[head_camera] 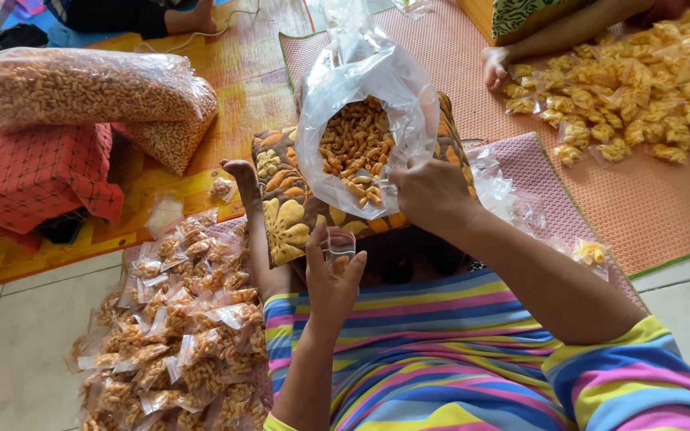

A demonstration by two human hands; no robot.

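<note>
Left hand raised palm-up above a striped lap, fingers curled loosely around a small clear pouch, pinched at its top edge. Right hand closed on the rim of a large clear plastic bag, holding its mouth open toward the camera; inside, a heap of orange twisted snacks. Bag resting on a brown cushion with yellow flowers, just ahead of the small pouch. Lower left, on the tiled floor, a pile of filled small packets. Upper left, two big sealed bags of the same snack over a red checked cloth. Upper right, another person's foot beside a spread of yellow snack packets on a woven mat.
</note>
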